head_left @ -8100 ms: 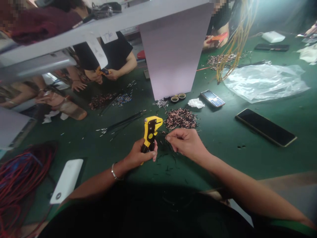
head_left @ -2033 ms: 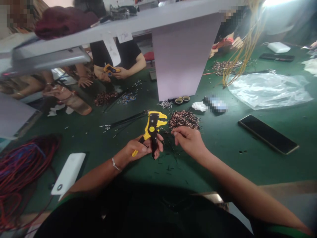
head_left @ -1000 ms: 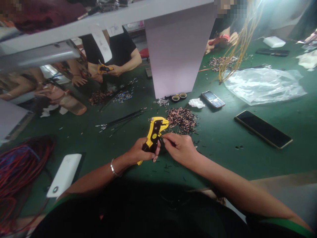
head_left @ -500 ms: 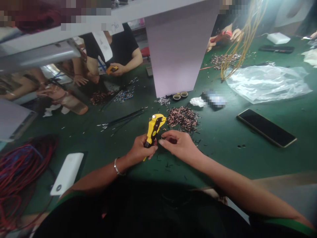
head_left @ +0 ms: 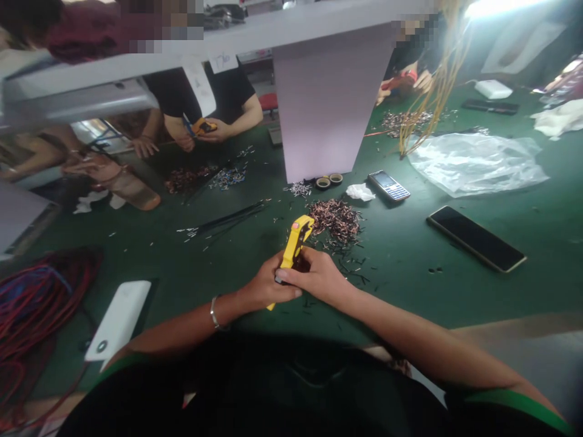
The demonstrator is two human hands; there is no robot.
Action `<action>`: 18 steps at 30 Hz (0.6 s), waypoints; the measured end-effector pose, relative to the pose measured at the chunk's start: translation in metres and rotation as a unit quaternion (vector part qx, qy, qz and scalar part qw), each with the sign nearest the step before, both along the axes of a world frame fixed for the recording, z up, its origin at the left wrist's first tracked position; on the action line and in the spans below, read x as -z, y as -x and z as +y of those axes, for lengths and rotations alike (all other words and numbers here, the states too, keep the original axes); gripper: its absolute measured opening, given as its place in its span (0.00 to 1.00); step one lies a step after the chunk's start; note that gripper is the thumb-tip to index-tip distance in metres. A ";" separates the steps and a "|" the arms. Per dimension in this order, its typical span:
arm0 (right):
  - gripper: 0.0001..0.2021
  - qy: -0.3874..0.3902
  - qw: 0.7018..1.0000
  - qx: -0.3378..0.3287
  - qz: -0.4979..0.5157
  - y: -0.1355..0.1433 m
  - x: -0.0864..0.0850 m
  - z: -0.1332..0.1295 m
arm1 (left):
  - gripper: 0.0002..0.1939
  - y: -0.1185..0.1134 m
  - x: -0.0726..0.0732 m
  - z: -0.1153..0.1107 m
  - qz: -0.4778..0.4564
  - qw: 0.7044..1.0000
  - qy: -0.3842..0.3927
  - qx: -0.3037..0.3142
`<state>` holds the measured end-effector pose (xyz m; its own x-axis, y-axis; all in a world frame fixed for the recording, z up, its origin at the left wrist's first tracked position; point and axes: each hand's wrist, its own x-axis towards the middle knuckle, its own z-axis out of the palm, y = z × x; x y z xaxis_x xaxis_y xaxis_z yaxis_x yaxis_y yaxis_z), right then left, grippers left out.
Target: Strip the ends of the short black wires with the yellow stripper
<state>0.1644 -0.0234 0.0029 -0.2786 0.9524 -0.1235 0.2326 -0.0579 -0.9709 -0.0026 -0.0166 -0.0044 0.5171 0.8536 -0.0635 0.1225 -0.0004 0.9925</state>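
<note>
A yellow and black wire stripper point(head_left: 291, 246) stands tilted in front of me, its head up and to the right. My left hand point(head_left: 268, 285) is wrapped round its handles from the left. From the right, my right hand point(head_left: 321, 276) closes on the same tool, thumb across the front and fingers behind it. Whether a wire lies between those fingers is hidden. Just beyond the tool's head is a pile of short copper-coloured and black wire pieces point(head_left: 336, 221). A bundle of black wires point(head_left: 228, 218) with bare ends lies to the left.
At right lie a smartphone point(head_left: 476, 238), a keypad phone point(head_left: 389, 185) and a clear plastic bag point(head_left: 478, 164). Red and blue cable coils point(head_left: 40, 309) and a white power bank point(head_left: 119, 318) are at left. A pale panel point(head_left: 330, 109) rises ahead. Co-workers' hands point(head_left: 214, 130) work across the table.
My right hand has moved left onto the wire stripper, which it was apart from before. The tool has shifted slightly right and turned. The whole view has moved a little.
</note>
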 end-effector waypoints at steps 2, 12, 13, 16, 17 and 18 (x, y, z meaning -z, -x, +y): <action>0.20 0.007 1.000 0.003 -0.012 -0.003 -0.002 0.000 | 0.29 0.002 -0.003 0.000 -0.023 0.998 0.044 0.039; 0.24 0.040 0.995 0.035 0.078 -0.006 0.009 0.002 | 0.32 -0.006 -0.013 -0.008 -0.130 0.976 0.168 0.049; 0.24 0.032 0.996 0.046 0.074 -0.006 0.011 0.002 | 0.31 -0.007 -0.011 -0.009 -0.154 0.972 0.177 0.030; 0.24 0.019 0.997 0.060 0.052 -0.008 0.015 0.003 | 0.31 -0.009 -0.007 -0.011 -0.198 0.956 0.216 -0.014; 0.23 0.017 0.997 0.057 0.044 -0.008 0.017 0.003 | 0.31 -0.010 -0.006 -0.011 -0.202 0.952 0.229 -0.023; 0.23 0.015 0.998 0.054 0.037 -0.009 0.018 0.003 | 0.31 -0.011 -0.005 -0.012 -0.203 0.949 0.239 -0.029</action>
<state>0.1737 -0.0203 -0.0152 -0.1849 0.9733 -0.1361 0.1504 -0.1088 -0.9826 0.0081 -0.0283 0.0006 0.5346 0.8053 -0.2564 -0.2844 0.4571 0.8427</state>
